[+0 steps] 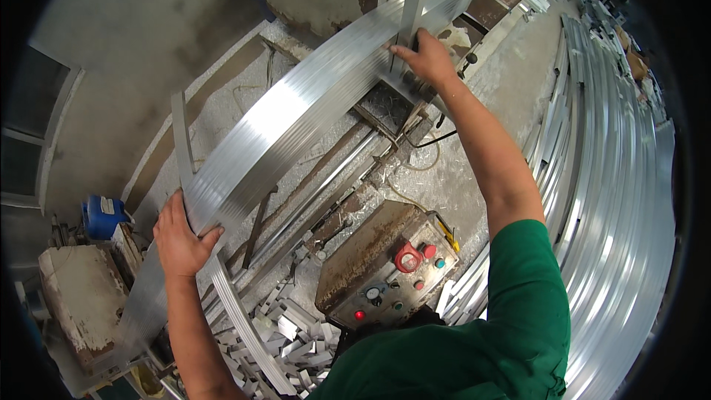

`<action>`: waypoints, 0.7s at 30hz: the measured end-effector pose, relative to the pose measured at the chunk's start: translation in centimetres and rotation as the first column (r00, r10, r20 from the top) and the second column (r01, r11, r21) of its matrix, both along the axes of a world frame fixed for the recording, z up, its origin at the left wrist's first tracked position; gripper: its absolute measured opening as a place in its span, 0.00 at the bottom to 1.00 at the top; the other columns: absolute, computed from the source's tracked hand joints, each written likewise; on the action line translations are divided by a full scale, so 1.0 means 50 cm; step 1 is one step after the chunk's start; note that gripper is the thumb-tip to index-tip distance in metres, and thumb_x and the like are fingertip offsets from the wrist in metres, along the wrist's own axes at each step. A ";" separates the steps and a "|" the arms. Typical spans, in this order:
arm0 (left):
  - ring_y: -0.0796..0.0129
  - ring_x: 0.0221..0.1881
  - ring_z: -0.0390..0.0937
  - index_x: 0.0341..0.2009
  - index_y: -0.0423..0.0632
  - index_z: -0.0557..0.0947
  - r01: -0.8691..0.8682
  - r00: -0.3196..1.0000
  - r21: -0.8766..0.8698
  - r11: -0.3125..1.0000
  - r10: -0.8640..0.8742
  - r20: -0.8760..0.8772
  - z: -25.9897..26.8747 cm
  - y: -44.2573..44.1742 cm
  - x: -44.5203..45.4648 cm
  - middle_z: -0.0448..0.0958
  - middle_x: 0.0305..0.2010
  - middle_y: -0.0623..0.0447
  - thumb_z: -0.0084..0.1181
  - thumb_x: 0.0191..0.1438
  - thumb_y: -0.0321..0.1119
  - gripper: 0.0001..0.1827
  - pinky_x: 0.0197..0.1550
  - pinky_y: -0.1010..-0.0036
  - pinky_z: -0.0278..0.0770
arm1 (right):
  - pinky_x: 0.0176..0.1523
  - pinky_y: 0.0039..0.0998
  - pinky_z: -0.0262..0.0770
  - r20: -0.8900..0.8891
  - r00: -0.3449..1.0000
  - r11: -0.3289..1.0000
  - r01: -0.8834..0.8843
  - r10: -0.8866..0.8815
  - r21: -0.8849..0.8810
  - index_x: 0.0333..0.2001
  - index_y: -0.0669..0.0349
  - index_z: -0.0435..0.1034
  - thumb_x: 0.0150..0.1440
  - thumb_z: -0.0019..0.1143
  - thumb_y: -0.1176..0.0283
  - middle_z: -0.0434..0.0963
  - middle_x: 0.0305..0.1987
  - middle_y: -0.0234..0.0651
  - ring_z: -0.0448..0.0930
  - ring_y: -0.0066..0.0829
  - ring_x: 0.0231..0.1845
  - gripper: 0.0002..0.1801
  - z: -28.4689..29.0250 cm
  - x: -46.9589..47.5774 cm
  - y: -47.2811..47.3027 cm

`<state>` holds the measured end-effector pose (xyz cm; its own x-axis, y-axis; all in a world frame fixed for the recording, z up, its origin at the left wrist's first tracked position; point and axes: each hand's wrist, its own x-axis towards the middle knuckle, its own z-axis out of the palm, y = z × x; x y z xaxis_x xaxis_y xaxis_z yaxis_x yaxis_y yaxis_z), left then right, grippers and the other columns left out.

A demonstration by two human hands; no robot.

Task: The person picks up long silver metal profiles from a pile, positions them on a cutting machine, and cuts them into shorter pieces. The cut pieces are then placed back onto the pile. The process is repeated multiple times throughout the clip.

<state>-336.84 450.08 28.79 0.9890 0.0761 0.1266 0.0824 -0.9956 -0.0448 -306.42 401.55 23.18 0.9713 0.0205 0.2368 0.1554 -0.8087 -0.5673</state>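
Observation:
A long stack of ribbed aluminium profiles (289, 105) lies across the machine, bowed by the lens. My left hand (186, 233) grips it near the left end, fingers over the far edge and thumb on the near side. At the stack's other part, my right hand (427, 58) is around an upright flat metal bar (414, 5). My right thumb points left in front of the bar, by the stack's near side; some of the other fingers are hidden. Below the stack, a rusty control box (383, 266) carries a red emergency-stop button (408, 258) and a lit red lamp (360, 315).
Many long aluminium profiles (600, 205) lie on the floor at right. Short offcuts (289, 333) are heaped beside the control box. A slanting ribbed bar (250, 328) stands near my left forearm. A blue jug (104, 216) and a worn machine housing (83, 294) are at left.

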 end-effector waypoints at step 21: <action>0.47 0.69 0.66 0.71 0.45 0.62 -0.048 0.998 -0.086 0.995 0.044 -0.052 0.021 -0.012 -0.024 0.67 0.70 0.42 0.77 0.40 0.52 0.57 0.66 0.48 0.63 | 0.45 0.40 0.77 -0.373 0.921 0.991 -0.069 0.107 0.115 0.43 0.63 0.74 0.61 0.63 0.57 0.81 0.37 0.47 0.81 0.40 0.37 0.19 -0.034 -0.787 -0.029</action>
<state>-338.06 449.49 29.84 0.9892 0.1300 0.0679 0.1277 -0.9911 0.0362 -345.76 400.11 21.47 0.9842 0.1054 -0.1424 -0.0182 -0.7395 -0.6729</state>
